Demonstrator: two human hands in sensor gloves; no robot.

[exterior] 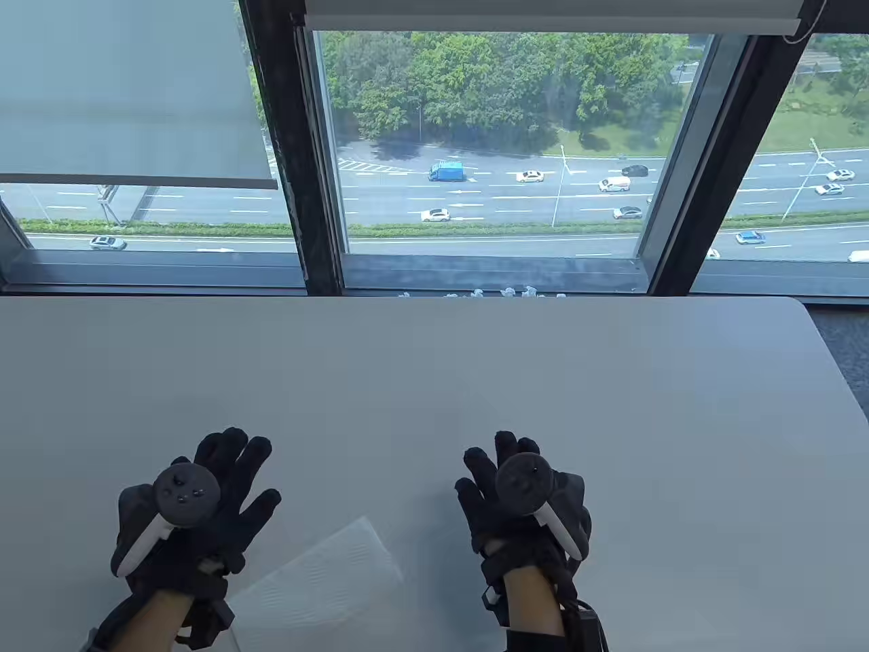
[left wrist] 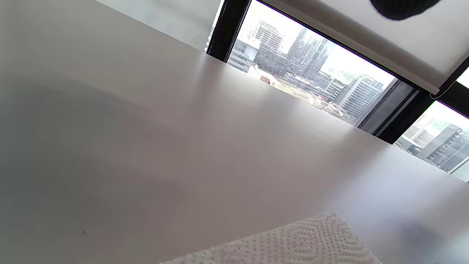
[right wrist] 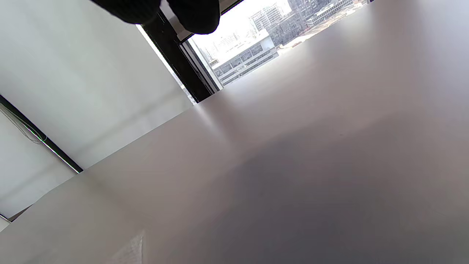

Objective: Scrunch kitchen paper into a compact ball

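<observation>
The kitchen paper (exterior: 319,584) lies flat and unfolded on the white table (exterior: 434,380), at the table's near edge, its embossed surface visible in the left wrist view (left wrist: 300,242) and only a faint corner in the right wrist view (right wrist: 132,251). The left hand (exterior: 187,516) is over the table just to the left of the paper, fingers spread and extended, gripping nothing; whether its palm touches the table or overlaps the paper's left edge cannot be determined. The right hand (exterior: 523,506) is to the right of the paper and apart from it, fingers likewise extended and loosely spread, holding nothing. Each hand carries a tracker on its back: the left tracker (exterior: 185,496) and the right tracker (exterior: 526,483). Dark fingertips (right wrist: 190,14) enter the top edge of the right wrist view; one dark fingertip (left wrist: 401,7) shows at the top of the left wrist view. Beyond the paper, past the table's far edge, small white scraps (exterior: 475,293) lie along the window sill. Behind them the window (exterior: 489,136) looks onto a road with traffic, and a roller blind (exterior: 129,88) covers the pane beyond the paper's left side.
</observation>
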